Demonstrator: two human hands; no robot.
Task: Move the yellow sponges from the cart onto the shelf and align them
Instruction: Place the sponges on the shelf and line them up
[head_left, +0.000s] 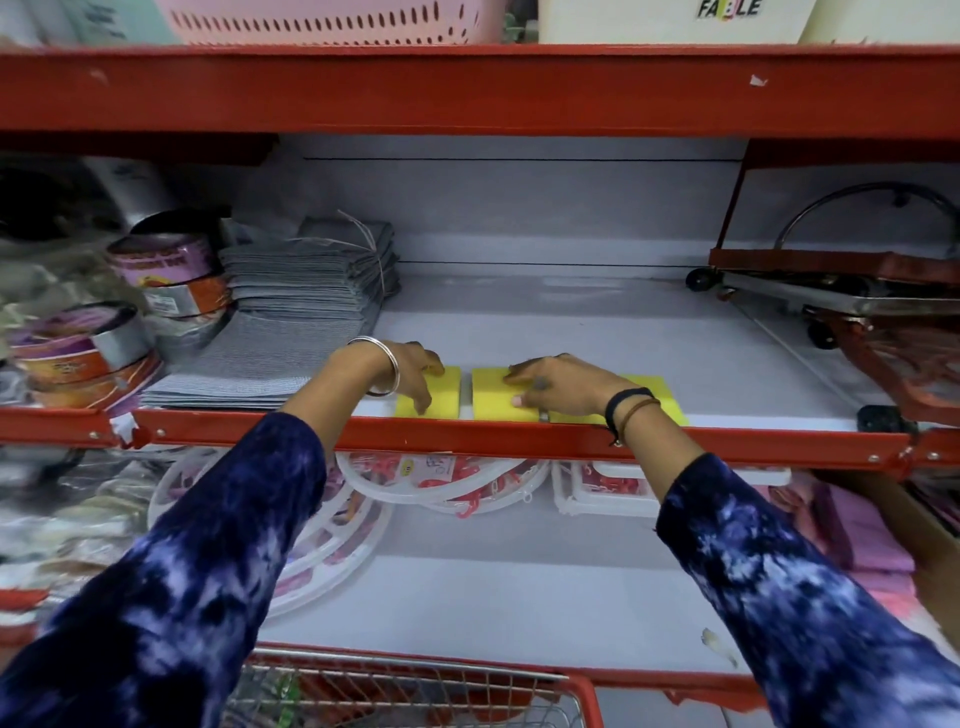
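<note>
Three yellow sponges lie in a row along the front edge of the white shelf (571, 332). My left hand (410, 371) rests on the left sponge (444, 397), fingers curled over its near side. My right hand (561, 384) presses down on the middle sponge (493, 400), thumb at its front face. The right sponge (667, 400) shows beyond my right wrist, mostly hidden by it. A gap separates the left and middle sponges. The red wire cart (415, 691) sits at the bottom of the view; I cannot tell what is in it.
Stacked grey cloths (306, 291) and round tins (166, 275) fill the shelf's left side. A red folding trolley (857, 291) stands at the right. The red shelf lip (519, 436) runs in front of the sponges. White plastic hangers (441, 483) lie on the lower shelf.
</note>
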